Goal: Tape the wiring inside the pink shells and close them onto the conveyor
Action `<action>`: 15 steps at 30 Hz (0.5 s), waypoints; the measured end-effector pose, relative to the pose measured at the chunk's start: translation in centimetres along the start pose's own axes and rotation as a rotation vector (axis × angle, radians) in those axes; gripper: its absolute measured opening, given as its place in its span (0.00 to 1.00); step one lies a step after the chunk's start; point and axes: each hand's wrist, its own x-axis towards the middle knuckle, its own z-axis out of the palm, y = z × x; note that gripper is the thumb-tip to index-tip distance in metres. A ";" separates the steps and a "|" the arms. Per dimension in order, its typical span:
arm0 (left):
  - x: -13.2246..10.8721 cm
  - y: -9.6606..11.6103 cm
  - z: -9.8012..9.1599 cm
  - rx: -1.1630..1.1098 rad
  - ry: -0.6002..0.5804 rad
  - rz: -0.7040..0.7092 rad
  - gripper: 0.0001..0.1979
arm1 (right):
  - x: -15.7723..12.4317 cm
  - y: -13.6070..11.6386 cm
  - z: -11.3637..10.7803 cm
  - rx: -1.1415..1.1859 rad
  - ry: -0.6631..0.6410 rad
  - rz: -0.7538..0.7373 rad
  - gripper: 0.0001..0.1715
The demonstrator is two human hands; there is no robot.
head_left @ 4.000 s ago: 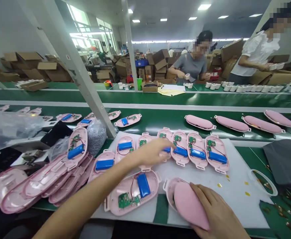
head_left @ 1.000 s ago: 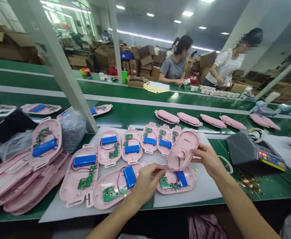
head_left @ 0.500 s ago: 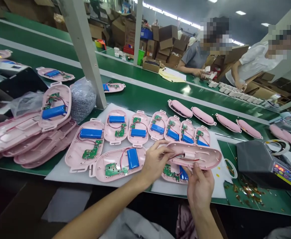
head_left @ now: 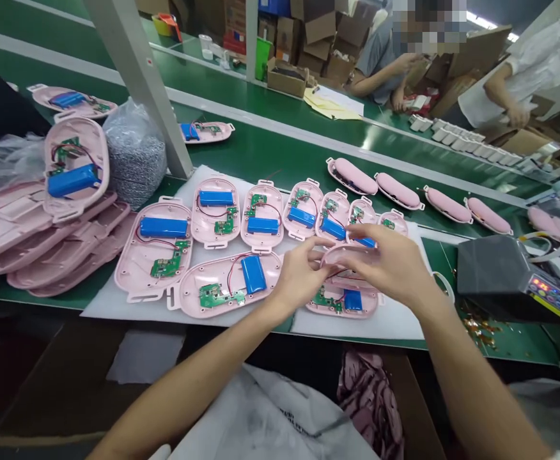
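Curved pink plastic cover [head_left: 341, 255], right of frame centre: held between left hand [head_left: 302, 271] and right hand [head_left: 395, 262], fingers narrowed; right-hand grip shifted from beneath to above (reorientation suggested). Just below in frame, oval pink plastic shell [head_left: 367, 308] with blue rectangular battery [head_left: 353, 300] left exposed

Ceiling light [head_left: 480, 21] top right; green worktop [head_left: 369, 133] glares; lower left dark.

Open pink shells [head_left: 225, 278] on the white sheet [head_left: 399, 322]: nine lay there
Open shells [head_left: 217, 133] on the green belt [head_left: 280, 156]: at least two sat
Filled shell [head_left: 78, 158] topping the pile: one rested
Held pink cover [head_left: 340, 254]: one showed
Closed pink units [head_left: 399, 189]: four showed
Grey control box [head_left: 491, 265]: one stood
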 end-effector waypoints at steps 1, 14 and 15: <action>0.1 -0.1 0.1 0.007 0.004 0.013 0.18 | 0.8 0.1 -0.2 -0.068 -0.171 -0.037 0.15; 2.6 0.2 -2.0 0.305 0.040 -0.074 0.22 | 0.6 1.5 1.2 0.234 0.003 0.109 0.14; 3.1 0.1 -2.4 0.322 0.064 -0.117 0.22 | -0.4 2.9 0.0 0.255 0.169 0.150 0.13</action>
